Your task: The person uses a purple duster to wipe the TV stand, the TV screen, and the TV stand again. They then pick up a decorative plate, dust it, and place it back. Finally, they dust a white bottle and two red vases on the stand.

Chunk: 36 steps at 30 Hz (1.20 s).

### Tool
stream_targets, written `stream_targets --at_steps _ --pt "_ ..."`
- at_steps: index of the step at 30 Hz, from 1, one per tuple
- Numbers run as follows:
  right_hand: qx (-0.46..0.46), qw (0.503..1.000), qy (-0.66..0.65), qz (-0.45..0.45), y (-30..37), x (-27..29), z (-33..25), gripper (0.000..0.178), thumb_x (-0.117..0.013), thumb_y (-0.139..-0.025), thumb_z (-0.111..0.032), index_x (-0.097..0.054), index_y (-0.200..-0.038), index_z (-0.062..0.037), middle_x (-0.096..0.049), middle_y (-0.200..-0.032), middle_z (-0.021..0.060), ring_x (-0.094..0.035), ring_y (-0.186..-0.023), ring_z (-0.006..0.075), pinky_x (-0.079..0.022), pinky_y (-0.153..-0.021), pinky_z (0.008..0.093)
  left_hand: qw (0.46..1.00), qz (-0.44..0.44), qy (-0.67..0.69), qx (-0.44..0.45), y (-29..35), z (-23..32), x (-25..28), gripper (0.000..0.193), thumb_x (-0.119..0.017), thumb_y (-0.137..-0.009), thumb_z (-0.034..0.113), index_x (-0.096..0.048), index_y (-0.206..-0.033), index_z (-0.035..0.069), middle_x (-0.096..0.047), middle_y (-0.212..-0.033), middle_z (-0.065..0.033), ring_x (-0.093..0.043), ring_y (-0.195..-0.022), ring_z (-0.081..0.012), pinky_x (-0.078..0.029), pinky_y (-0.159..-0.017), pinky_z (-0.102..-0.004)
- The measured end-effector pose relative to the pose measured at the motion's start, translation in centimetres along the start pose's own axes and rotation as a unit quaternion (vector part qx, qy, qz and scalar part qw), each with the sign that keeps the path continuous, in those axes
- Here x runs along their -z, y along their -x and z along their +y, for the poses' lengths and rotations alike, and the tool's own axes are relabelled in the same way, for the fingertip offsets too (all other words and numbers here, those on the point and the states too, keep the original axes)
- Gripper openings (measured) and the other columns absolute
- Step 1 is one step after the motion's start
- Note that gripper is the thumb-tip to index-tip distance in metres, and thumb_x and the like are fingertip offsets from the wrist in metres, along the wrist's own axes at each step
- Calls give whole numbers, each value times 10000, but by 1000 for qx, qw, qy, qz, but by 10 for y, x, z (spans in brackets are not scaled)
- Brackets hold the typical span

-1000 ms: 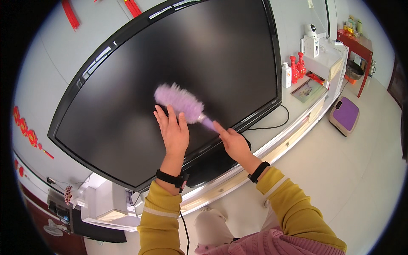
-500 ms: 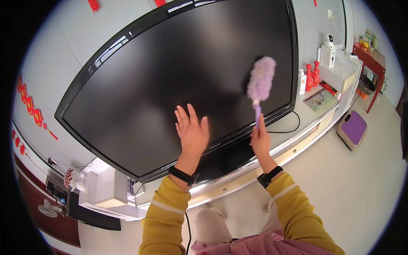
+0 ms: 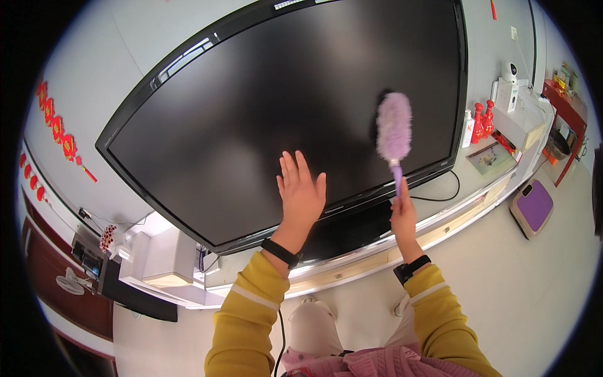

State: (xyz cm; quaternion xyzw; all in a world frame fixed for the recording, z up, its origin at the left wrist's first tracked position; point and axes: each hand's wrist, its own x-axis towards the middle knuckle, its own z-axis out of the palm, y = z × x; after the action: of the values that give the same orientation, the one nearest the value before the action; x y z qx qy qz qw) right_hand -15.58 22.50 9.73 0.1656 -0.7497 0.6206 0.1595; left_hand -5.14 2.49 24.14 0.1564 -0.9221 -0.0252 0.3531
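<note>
A large black television stands in front of me on a long white TV cabinet. My right hand is closed round the handle of a fluffy purple duster. The duster's head is upright over the right part of the screen, with a dark reflection beside it. Nothing is in my left hand, which is raised with fingers stretched in front of the lower middle of the screen. Whether its palm touches the screen I cannot tell.
Right of the television stand a white bottle, red bottles and a white camera on a box. A black cable curves over the cabinet top. A purple scale lies on the floor. At the left are a dark bench and a fan.
The whole scene has shifted to the right in view as the head turned. The duster's head stands a little straighter and slightly lower on the screen. Both hands keep their hold and shape.
</note>
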Motion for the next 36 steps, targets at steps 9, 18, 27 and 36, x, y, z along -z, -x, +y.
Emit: stream_targets --at_steps 9,18,27,36 --pt "-99 992 -76 -8 0 9 -10 563 -472 -1008 -114 -321 -1527 -273 -467 -717 0 -418 -534 61 -440 -470 233 994 1 -86 -73 1 -1 -4 667 -555 -942 355 -343 -1473 12 -264 -1531 -269 -273 -1420 -412 -279 -1084 -634" --pt "-92 992 -89 -13 4 6 -9 559 -470 -1008 -112 -325 -1526 -265 -477 -730 8 -426 -547 63 -443 -478 229 992 -27 -123 -26 24 -19 -12 701 -579 -927 359 -319 -1486 24 -176 -1558 -286 -214 -1434 -460 -287 -1092 -613" --pt "151 980 97 -83 30 -4 -13 603 -574 -928 -68 -412 -1473 -268 -567 -814 137 -572 -692 351 -488 -638 416 990 6 -73 118 38 -43 -28 798 -610 -907 355 -243 -1476 -66 -74 -1491 -434 -216 -1363 -601 -352 -1078 -560" --pt "105 980 138 -99 36 4 8 590 -549 -941 -79 -409 -1471 -298 -564 -800 155 -570 -715 370 -492 -658 437 969 -117 64 207 63 -38 -59 918 -584 -927 378 -26 -1500 -72 39 -1389 -558 -442 -1169 -639 -460 -1012 -475"
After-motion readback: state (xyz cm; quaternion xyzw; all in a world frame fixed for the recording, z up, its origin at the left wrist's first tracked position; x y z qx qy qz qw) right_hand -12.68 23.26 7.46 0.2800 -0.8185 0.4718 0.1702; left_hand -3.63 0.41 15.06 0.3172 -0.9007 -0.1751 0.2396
